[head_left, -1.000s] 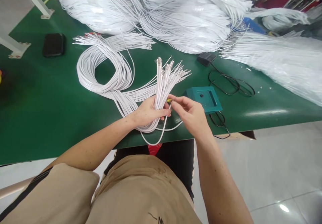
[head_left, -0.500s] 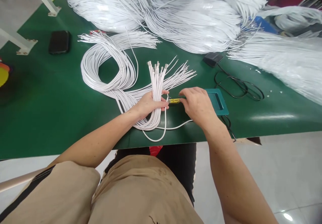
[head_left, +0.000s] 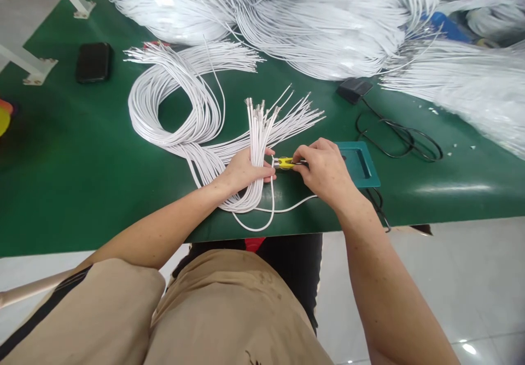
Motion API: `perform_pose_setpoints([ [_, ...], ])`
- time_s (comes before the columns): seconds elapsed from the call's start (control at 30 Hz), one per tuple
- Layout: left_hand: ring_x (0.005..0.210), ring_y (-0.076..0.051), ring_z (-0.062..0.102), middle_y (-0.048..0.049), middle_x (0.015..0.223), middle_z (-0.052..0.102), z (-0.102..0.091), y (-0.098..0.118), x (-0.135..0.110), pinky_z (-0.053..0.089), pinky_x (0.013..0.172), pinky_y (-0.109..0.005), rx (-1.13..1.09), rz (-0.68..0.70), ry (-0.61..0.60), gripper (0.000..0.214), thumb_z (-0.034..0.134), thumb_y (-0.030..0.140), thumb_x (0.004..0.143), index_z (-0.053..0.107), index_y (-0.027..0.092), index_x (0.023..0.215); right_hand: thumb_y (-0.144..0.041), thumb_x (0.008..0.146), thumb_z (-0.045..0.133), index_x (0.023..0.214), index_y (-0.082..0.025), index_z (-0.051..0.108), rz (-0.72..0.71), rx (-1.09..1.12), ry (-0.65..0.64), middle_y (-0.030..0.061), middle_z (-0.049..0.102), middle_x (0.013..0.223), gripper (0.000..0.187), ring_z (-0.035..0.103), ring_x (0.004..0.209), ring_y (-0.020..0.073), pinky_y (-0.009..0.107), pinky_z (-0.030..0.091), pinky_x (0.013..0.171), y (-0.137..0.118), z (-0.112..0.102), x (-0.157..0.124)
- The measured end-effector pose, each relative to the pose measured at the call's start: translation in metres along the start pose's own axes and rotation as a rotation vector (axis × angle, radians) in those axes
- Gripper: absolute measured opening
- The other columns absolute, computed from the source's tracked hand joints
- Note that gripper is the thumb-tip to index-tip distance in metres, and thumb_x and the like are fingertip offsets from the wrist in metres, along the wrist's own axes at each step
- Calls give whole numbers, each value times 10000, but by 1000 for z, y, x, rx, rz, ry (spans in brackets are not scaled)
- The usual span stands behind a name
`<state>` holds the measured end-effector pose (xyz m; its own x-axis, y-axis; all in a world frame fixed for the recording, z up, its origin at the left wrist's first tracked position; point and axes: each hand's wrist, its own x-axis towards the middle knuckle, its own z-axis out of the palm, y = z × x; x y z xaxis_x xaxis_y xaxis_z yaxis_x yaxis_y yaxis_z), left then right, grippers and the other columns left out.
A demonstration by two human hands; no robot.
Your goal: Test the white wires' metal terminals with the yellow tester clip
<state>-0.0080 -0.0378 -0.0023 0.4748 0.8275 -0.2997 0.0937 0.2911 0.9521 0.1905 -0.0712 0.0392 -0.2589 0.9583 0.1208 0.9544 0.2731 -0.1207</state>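
Note:
My left hand (head_left: 241, 171) is closed round a bundle of white wires (head_left: 257, 135) whose metal-tipped ends fan upward. The rest of that bundle loops back over the green table (head_left: 82, 157) in a coil (head_left: 172, 102). My right hand (head_left: 324, 168) pinches a small yellow piece (head_left: 285, 163) with a metal end, held right beside my left thumb. A single white wire (head_left: 270, 212) runs from that spot in a loop along the table's near edge. A teal block (head_left: 361, 163) lies under and just right of my right hand.
Large heaps of white wires (head_left: 311, 21) cover the table's far side and right. A black pedal-like box (head_left: 353, 89) with a black cord (head_left: 402, 135) sits behind the teal block. A black case (head_left: 93, 62) lies far left, near white frame legs (head_left: 33, 64).
My right hand moved from beside the bundle down over the teal block, bringing the yellow piece level on the table. The bundle in my left hand tilted lower toward the table.

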Motion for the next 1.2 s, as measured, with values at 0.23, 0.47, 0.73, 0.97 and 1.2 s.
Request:
perform_pose_setpoints([
  [0.23,684,-192,701,-29,764,732,2,-3,2,544,753,-358,122,12,49,473,717,211,685,587,188,1139,-171,824,551,823,-195,671,32,-30,13,85,547,744,122,513,839,258,387,371,783,-1,0,2],
  [0.47,633,-181,687,10,692,712,6,1,-1,525,743,-345,235,29,91,446,711,229,675,581,197,1100,-175,826,544,839,-193,679,45,-47,-34,90,561,720,137,531,839,267,416,401,822,-4,-2,4],
  [0.73,670,-194,697,-3,733,719,3,2,-2,526,743,-347,215,-1,62,465,720,223,660,579,187,1102,-325,955,389,1223,-148,595,298,-148,247,180,572,1321,381,410,1290,365,683,147,1080,13,6,-15],
  [0.97,692,-181,678,-20,764,720,-3,12,-17,511,736,-329,189,-21,18,523,713,232,678,584,189,1183,-328,960,391,1224,-163,590,320,-31,336,161,600,1294,370,501,1215,316,549,297,1062,-3,1,-23],
  [1.2,744,-163,629,-16,792,679,-6,10,-17,476,737,-295,137,39,-51,375,767,333,646,668,155,961,-227,944,445,865,-195,648,-249,182,77,68,671,817,221,559,807,203,339,403,781,-89,-5,-60],
])
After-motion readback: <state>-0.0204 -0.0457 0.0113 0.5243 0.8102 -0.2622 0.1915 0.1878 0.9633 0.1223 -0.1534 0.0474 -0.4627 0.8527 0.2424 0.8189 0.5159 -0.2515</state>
